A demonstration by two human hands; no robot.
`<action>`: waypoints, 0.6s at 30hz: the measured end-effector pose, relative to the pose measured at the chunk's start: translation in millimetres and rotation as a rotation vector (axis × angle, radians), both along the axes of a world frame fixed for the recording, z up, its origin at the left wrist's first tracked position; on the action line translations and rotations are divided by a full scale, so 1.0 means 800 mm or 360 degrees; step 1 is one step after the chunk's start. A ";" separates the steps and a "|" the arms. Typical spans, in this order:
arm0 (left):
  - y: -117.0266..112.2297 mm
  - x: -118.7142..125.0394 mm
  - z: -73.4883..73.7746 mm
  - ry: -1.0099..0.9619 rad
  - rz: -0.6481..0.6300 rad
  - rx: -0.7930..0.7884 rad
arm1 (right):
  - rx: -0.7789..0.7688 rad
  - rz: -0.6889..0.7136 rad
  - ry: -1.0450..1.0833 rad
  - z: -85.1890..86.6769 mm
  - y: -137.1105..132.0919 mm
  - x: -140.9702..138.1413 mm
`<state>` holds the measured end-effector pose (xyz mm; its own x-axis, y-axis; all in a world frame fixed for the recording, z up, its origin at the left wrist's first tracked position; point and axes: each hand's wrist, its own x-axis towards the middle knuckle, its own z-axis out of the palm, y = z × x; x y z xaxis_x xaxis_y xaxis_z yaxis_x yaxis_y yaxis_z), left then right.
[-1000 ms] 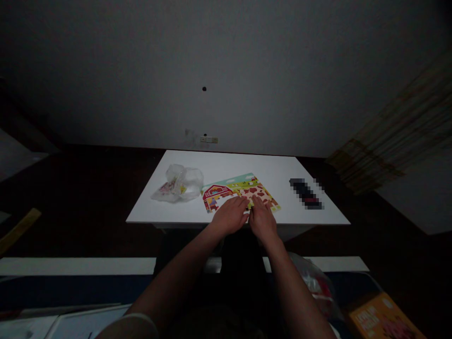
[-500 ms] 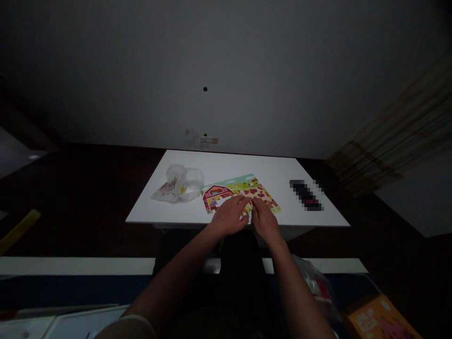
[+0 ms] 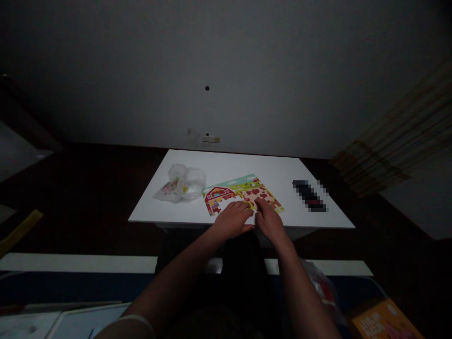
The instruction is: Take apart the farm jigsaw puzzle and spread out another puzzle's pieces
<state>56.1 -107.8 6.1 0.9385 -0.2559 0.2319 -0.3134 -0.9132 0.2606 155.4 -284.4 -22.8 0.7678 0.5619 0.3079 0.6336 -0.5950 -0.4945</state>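
On the white table lies a partly assembled farm jigsaw puzzle (image 3: 257, 190), showing a red barn, green field and brown-patched cow. White gaps show in its lower left part. My left hand (image 3: 233, 218) rests over the puzzle's lower edge, its fingers bent together on top and the thumb low by the table edge. Close beside it on the right, my right hand (image 3: 270, 220) grips the lower right part, index finger stretched across the cow picture and thumb tucked near it. Whatever piece lies between the hands is mostly hidden.
Left of the puzzle sits a crumpled clear plastic bag (image 3: 183, 183) with colourful bits inside. A pixelated dark object (image 3: 310, 195) lies on the right of the table (image 3: 226, 162). By my right arm are another plastic bag (image 3: 323, 285) and an orange box (image 3: 383, 320).
Both hands have shifted slightly down towards the table's front edge. The left fingers have drawn back and curled, uncovering more of the puzzle between the hands. The view has moved a little.
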 end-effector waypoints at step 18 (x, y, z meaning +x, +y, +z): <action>-0.007 0.018 -0.011 0.0035 0.0439 -0.0322 | -0.0025 -0.0031 -0.0065 -0.006 -0.003 -0.013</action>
